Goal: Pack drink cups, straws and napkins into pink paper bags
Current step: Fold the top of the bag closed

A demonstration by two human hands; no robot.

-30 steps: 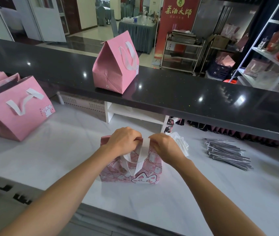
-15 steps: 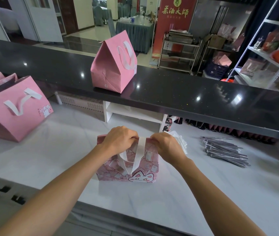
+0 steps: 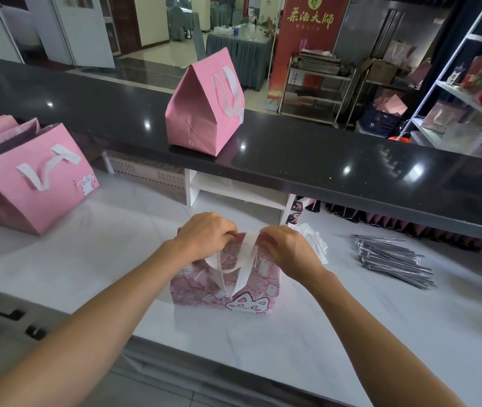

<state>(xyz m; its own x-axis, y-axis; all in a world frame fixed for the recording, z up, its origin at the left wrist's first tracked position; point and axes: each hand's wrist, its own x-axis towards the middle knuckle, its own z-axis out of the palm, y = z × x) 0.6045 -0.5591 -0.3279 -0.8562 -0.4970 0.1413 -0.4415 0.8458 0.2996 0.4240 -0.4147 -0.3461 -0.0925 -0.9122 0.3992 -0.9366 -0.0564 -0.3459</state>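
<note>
A pink paper bag [image 3: 228, 292] with a cat print and white ribbon handles stands on the white counter [image 3: 322, 342] in front of me. My left hand [image 3: 204, 235] grips the left part of its top edge, fingers curled over it. My right hand [image 3: 288, 249] pinches the right part of the top edge near the handles. What the bag holds is hidden. A stack of white napkins [image 3: 314, 242] lies just behind my right hand. A pile of wrapped straws [image 3: 392, 259] lies to the right.
A closed pink bag [image 3: 204, 110] stands on the black upper counter [image 3: 351, 171]. Several pink bags [image 3: 31, 183] lean at the left. A white shelf unit [image 3: 234, 189] sits under the black counter. Metal shelving [image 3: 469, 92] stands at the far right.
Both hands stay at the bag's top edge; the fingers shift slightly along it near the handles. The bag keeps its place on the counter.
</note>
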